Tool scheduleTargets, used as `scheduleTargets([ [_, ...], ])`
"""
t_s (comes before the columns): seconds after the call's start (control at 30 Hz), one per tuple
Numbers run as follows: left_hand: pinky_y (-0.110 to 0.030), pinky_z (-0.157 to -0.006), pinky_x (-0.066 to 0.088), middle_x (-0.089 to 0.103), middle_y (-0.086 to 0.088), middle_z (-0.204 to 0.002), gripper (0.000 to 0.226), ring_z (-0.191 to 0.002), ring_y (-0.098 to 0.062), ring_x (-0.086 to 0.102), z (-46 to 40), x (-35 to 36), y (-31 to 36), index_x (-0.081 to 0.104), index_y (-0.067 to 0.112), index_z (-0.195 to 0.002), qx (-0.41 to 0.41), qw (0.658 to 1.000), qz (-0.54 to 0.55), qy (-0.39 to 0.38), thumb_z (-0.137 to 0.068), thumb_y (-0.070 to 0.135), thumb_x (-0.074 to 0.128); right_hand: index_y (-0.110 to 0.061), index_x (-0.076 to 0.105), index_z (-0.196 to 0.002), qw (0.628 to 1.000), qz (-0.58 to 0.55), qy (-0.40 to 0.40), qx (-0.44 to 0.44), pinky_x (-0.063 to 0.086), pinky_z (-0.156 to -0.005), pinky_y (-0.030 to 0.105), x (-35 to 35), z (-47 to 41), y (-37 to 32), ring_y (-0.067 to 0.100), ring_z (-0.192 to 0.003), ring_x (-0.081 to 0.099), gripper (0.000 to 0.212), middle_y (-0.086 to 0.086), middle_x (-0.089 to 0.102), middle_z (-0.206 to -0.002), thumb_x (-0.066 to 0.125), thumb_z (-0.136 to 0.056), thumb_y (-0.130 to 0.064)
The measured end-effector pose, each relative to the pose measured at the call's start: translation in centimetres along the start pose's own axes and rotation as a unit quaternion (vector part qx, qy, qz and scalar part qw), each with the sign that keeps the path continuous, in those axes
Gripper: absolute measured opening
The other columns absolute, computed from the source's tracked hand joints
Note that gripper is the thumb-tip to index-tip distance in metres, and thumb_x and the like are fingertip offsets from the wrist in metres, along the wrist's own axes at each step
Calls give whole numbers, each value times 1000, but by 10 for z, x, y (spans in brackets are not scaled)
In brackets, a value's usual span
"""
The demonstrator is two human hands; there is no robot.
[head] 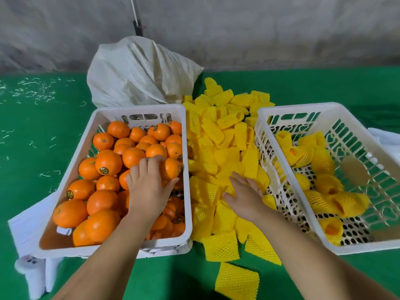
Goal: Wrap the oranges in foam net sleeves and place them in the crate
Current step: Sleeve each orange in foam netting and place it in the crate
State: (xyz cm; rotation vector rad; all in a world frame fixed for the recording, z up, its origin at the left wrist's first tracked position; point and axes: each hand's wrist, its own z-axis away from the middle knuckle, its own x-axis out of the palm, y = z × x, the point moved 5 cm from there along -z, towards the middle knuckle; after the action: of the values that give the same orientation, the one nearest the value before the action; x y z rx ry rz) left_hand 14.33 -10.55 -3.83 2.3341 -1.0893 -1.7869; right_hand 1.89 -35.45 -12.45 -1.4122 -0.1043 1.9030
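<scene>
A white crate [86, 148] on the left is full of bare oranges. My left hand [147, 185] reaches into it and curls its fingers around one orange [172, 168] near the crate's right wall. Between the crates lies a heap of yellow foam net sleeves [218, 148]. My right hand [244, 195] rests flat on this heap with its fingers spread, touching the sleeves. The white crate [368, 135] on the right holds several oranges wrapped in yellow sleeves [322, 163], with part of its perforated floor showing.
A stuffed white woven sack [138, 74] stands behind the crates against a grey wall. Everything sits on a green surface [39, 131]. White foam sheets [23, 226] lie under the left crate. One loose sleeve [237, 280] lies near the front edge.
</scene>
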Motion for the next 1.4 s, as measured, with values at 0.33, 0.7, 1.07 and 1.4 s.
scheduleTargets([
  [0.33, -22, -91, 55, 70, -1, -130, 53, -115, -14, 70, 54, 2, 58, 54, 23, -144, -122, 774, 609, -124, -96, 31, 76, -34, 59, -106, 850, -455, 248, -100, 52, -68, 29, -41, 72, -92, 16, -85, 67, 31, 4, 68, -98, 73, -93, -11],
  [0.7, -35, -94, 51, 65, -3, -131, 53, -118, -25, 60, 70, 9, 75, 65, 32, -134, -151, 730, 640, -187, -81, 31, 72, -30, 60, -99, 883, -416, 196, -93, 57, -80, 34, -32, 84, -88, 19, -99, 66, 25, -2, 68, -105, 66, -97, -6],
  [1.07, -58, -106, 51, 66, -17, -137, 60, -121, -37, 66, 73, 16, 82, 61, 20, -144, -160, 754, 591, -237, -88, 39, 72, -31, 68, -108, 890, -390, 198, -130, 56, -78, 37, -40, 89, -63, 17, -99, 67, 14, -1, 69, -109, 62, -102, -20],
  [1.4, -30, -99, 56, 66, 3, -131, 69, -120, -13, 67, 69, 11, 70, 32, 42, -148, -117, 774, 597, -178, -94, 29, 72, -36, 65, -106, 867, -377, 270, -184, 48, -74, 15, -35, 131, -92, 3, -91, 66, 13, -17, 69, -99, 58, -102, -27],
])
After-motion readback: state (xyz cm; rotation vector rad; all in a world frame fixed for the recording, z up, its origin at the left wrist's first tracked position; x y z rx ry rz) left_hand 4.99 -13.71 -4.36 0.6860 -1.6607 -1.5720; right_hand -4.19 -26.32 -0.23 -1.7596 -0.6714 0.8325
